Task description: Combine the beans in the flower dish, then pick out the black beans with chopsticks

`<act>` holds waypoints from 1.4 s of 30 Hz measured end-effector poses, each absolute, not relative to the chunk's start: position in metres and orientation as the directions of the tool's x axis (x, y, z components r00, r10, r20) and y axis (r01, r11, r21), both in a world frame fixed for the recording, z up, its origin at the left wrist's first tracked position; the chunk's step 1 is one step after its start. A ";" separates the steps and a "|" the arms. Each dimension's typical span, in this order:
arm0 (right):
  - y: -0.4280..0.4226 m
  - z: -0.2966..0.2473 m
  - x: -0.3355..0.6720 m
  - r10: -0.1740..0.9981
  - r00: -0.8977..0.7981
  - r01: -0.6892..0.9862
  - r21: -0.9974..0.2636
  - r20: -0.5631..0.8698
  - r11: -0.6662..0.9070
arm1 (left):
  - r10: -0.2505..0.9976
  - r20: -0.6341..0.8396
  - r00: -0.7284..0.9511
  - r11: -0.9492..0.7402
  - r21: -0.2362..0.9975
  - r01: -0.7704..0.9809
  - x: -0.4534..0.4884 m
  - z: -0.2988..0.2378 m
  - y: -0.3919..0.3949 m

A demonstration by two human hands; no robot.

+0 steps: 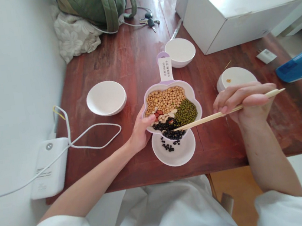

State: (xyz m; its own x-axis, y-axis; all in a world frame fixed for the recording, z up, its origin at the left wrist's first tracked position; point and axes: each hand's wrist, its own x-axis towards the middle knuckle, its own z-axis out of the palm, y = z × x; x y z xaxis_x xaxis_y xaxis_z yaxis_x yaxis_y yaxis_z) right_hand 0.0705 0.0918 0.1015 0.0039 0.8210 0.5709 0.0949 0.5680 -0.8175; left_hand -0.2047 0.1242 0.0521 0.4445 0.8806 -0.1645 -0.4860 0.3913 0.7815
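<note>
My left hand (141, 129) grips the left rim of a white flower-shaped dish (191, 93) with a lilac handle. The dish is filled with yellow soybeans, green mung beans, black beans and a few red and white ones. It is tipped over a small white bowl (183, 152) near the table's front edge, which holds several black beans. My right hand (243, 102) is closed on a pair of wooden chopsticks (210, 117). Their tips rest among the black beans at the dish's near side.
Three more white bowls stand around: one at the left (106, 98), one behind the dish (180, 51), one at the right (235, 77) with a yellow bean. A white box (237, 7), keys (149, 20), a green bag (93, 3), a white charger with cable (48, 166) and a blue object (300, 64) ring the wooden table.
</note>
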 end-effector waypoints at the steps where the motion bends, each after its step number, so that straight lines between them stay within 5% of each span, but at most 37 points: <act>1: 0.092 0.102 0.071 0.823 0.006 0.099 -0.819 0.568 0.565 | 0.881 -0.161 0.444 0.389 0.782 -0.487 -0.205 0.052 0.124; 42: 0.095 0.096 0.068 0.830 0.068 0.066 -0.833 0.553 0.549 | 0.881 -0.164 0.445 0.388 0.788 -0.478 -0.204 0.049 0.125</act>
State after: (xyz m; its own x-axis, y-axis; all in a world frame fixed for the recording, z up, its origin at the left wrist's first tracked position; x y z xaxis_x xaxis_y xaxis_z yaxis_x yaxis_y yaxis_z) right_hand 0.0685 0.0953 0.0955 0.0677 0.8304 0.5530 0.0658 0.5493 -0.8330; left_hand -0.2043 0.1247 0.0486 0.4446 0.8806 -0.1641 -0.4783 0.3883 0.7877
